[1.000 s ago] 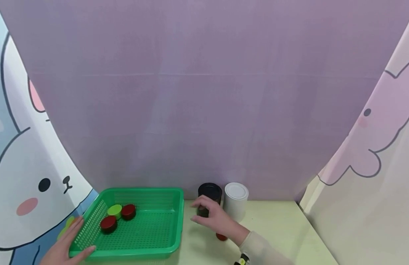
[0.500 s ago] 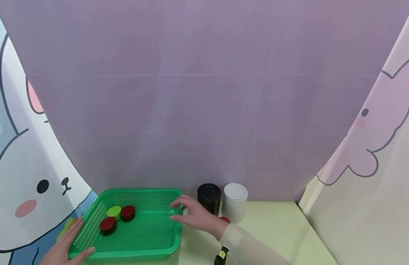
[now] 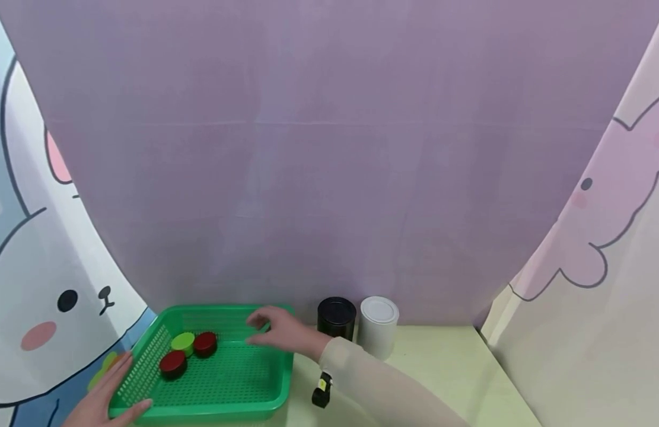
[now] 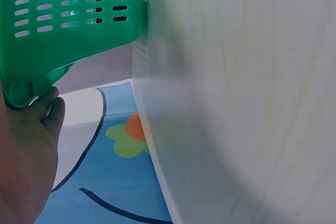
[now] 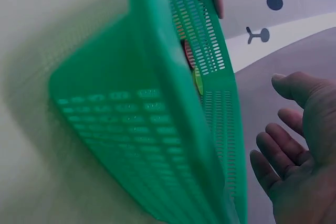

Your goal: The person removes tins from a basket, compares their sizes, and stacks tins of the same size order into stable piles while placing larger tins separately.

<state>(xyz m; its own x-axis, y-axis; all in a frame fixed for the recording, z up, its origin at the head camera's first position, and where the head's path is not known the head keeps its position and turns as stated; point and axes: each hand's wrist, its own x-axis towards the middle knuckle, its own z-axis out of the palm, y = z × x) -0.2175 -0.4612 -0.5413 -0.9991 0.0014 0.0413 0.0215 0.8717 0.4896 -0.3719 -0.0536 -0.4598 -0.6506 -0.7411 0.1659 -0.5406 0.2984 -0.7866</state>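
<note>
A green plastic basket (image 3: 214, 410) with slotted walls stands at the left of the table. My left hand (image 3: 101, 396) rests at its near left corner, straight fingers along the outside wall and thumb by the front rim. Inside the basket lie two short dark-red round pieces, one nearer (image 3: 173, 365) and one farther back (image 3: 205, 344), beside a lime-green round piece (image 3: 182, 343). My right hand (image 3: 287, 331) hovers over the basket's back right part, thumb and fingers apart and nothing between them. In the right wrist view, the right palm (image 5: 310, 182) is empty too.
Right of the basket, a black lidded canister (image 3: 337, 315) and a white lidded canister (image 3: 379, 323) stand side by side at the back. My right sleeve (image 3: 382, 379) crosses the pale table (image 3: 452, 362). A lilac cloth (image 3: 318, 148) hangs behind.
My right hand has moved left, from in front of the black canister to over the basket. The small red piece near the canisters is now hidden behind my right arm. My left hand stays put.
</note>
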